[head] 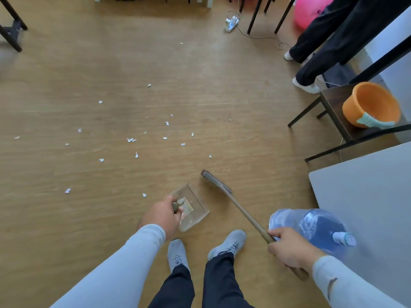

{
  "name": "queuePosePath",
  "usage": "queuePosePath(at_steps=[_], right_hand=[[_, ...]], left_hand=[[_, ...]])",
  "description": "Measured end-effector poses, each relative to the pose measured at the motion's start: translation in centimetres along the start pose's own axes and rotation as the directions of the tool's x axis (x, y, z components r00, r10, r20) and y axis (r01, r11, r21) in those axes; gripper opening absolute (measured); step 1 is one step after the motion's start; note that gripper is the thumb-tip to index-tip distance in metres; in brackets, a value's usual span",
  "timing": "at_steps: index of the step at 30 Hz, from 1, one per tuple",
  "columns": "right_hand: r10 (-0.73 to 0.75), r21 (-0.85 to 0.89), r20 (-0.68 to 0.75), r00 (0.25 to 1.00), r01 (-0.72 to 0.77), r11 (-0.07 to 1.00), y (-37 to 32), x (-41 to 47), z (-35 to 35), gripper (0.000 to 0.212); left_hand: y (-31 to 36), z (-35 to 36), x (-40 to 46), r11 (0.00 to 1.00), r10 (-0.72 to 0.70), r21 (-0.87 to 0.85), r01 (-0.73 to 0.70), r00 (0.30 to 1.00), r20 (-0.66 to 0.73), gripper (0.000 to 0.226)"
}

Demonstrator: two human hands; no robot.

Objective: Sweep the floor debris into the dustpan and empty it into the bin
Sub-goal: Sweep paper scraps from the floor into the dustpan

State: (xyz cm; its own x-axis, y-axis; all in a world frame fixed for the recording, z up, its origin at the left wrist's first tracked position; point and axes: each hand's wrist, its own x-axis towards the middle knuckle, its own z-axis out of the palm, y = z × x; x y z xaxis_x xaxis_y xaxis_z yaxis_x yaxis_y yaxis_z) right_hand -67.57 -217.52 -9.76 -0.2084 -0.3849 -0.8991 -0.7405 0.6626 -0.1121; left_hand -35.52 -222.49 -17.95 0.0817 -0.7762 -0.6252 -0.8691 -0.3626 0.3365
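Head view: broom (233, 203) in right hand (289, 250), head pointing forward-left.

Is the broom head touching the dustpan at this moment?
Apart. The head view shows a strip of bare floor between the broom head and the near edge of the dustpan.

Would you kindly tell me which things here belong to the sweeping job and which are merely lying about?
Job: dustpan in left hand; broom in right hand; paper scraps.

Lying about: orange basin, water bottle, power strip, pink ball.
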Motion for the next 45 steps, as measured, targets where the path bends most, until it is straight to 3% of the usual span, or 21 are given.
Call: queuePosePath(at_steps=[6, 9, 12, 19, 25, 37, 45], right_hand=[[0.024, -0.150, 0.106, 0.994, -0.008, 0.989, -1.5, 0.3, 2.7, 0.033], [0.026, -0.083, 0.186, 0.982, -0.011, 0.996, -0.1, -1.3, 0.0, 0.050], [0.038, 0.051, 0.196, 0.980, -0.049, 0.998, 1.6, -2.9, -3.3, 0.049], [0.044, 0.012, 0.078, 0.996, -0.045, 0.999, 0.7, -4.9, -1.7, 0.056], [0.055, -0.072, -0.002, 0.998, -0.055, 0.996, -1.9, -7.0, -3.5, 0.039], [0.033, 0.181, -0.196, 0.980, 0.003, 0.984, -1.4, -4.7, -9.3, 0.006], [0.024, 0.205, -0.182, 0.983, 0.014, 0.979, -1.9, 0.9, -15.2, 0.021]], left_hand=[[-0.3, 0.0, 0.3, 1.000, 0.005, 0.015, -0.005, 1.000, 0.001, 0.032], [-0.2, -0.1, 0.3, 1.000, 0.016, 0.017, -0.016, 1.000, -0.001, 0.029], [-0.6, -0.3, 0.2, 1.000, 0.011, 0.011, -0.012, 1.000, 0.003, 0.030], [-1.0, -0.3, -0.6, 0.999, 0.028, -0.024, -0.028, 1.000, -0.002, 0.027], [-2.4, -1.6, -3.2, 0.992, 0.031, -0.126, -0.025, 0.998, 0.047, 0.038], [-0.5, -5.5, -1.9, 0.972, 0.032, -0.229, -0.045, 0.998, -0.059, 0.041], [4.7, -5.8, 0.8, 0.970, -0.024, -0.242, 0.001, 0.995, -0.093, 0.028]])
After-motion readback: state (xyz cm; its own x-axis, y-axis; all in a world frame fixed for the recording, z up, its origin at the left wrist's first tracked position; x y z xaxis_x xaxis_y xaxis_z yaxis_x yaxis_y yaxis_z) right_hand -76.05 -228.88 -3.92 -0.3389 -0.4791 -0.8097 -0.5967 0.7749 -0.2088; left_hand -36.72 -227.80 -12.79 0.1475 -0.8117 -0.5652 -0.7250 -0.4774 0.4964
